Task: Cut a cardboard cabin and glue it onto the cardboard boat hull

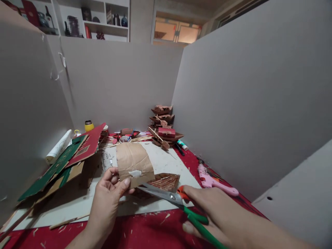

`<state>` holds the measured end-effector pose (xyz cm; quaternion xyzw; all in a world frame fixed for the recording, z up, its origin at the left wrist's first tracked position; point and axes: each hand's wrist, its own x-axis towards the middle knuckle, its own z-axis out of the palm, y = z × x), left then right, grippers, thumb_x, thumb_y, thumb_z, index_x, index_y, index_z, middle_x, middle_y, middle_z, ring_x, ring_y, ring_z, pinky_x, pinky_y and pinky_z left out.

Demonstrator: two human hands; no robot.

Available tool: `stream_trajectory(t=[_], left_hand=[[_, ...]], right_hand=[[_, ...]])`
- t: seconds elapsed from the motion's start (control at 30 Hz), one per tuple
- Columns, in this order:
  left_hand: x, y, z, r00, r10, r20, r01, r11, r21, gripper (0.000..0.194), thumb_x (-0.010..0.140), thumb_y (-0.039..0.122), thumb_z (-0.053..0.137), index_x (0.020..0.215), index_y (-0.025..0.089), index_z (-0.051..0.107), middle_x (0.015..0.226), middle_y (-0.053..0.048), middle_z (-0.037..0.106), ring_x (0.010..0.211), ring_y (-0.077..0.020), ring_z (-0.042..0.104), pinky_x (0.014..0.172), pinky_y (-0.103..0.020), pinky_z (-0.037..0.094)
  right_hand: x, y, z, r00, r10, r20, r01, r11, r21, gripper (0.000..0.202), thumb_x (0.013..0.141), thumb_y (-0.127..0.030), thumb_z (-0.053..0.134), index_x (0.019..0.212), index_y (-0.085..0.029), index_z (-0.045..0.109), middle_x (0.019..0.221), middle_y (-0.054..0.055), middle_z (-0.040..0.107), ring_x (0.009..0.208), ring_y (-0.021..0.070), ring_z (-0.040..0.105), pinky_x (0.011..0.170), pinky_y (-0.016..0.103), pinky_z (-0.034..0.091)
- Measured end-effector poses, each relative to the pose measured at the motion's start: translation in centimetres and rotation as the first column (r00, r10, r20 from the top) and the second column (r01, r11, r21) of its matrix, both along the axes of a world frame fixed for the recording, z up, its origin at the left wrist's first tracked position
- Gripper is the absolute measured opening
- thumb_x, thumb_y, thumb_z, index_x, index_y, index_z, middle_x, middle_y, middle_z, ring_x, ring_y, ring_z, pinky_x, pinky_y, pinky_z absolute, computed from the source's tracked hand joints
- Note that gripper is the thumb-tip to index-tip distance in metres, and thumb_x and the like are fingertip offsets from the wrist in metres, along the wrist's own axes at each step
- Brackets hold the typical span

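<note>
Left hand is pinching brown cardboard by its lower edge, above the white board; right hand is curling around scissors. That cardboard's looking light, bendable, probably tear-prone; edges are offering the surest hold.

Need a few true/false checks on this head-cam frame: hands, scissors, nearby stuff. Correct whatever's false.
1. The left hand holds a brown cardboard piece. True.
2. The scissors are in the left hand. False: the right hand holds them.
3. The scissors' handles show both orange and green. True.
4. The pink glue gun lies left of the white board. False: it lies to the right.
5. Model boats are stacked near the far wall. True.
</note>
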<state>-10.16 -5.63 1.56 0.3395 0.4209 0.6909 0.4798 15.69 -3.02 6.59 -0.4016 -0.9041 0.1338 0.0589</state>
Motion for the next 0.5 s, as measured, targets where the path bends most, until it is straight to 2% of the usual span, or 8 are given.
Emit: stream_trajectory(t=[0.23, 0.33, 0.5], left_hand=[[0.2, -0.2, 0.4, 0.994, 0.066, -0.092, -0.067, 0.998, -0.001, 0.037, 0.067, 0.026, 0.084, 0.093, 0.018, 0.058, 0.082, -0.001, 0.075, 0.068, -0.013, 0.069, 0.062, -0.023, 0.06], [0.1, -0.1, 0.2, 0.993, 0.056, -0.1, -0.061, 0.997, -0.046, 0.039, 0.067, 0.026, 0.084, 0.094, 0.018, 0.057, 0.082, -0.003, 0.076, 0.067, -0.0134, 0.069, 0.062, -0.024, 0.061], [0.0, 0.0, -0.5, 0.994, 0.028, -0.102, -0.038, 0.994, -0.101, 0.038, 0.068, 0.025, 0.083, 0.096, 0.019, 0.057, 0.09, -0.002, 0.075, 0.071, -0.0152, 0.069, 0.063, -0.029, 0.062]], right_hand=[[-0.7, 2.3, -0.3, 0.998, -0.013, 0.064, 0.008, 0.998, 0.07, 0.034, 0.086, -0.054, 0.054, 0.092, -0.021, 0.057, 0.087, 0.006, 0.069, 0.075, 0.0249, 0.065, 0.064, 0.032, 0.04], [-0.9, 3.1, -0.3, 0.993, 0.005, 0.12, -0.017, 0.995, 0.098, 0.03, 0.086, -0.05, 0.054, 0.091, -0.021, 0.056, 0.086, 0.007, 0.069, 0.075, 0.0264, 0.066, 0.062, 0.032, 0.038], [-1.3, 3.6, 0.0, 0.987, 0.045, 0.153, -0.053, 0.998, 0.045, 0.037, 0.086, -0.057, 0.051, 0.085, -0.021, 0.054, 0.081, 0.007, 0.068, 0.068, 0.0261, 0.065, 0.057, 0.032, 0.035]])
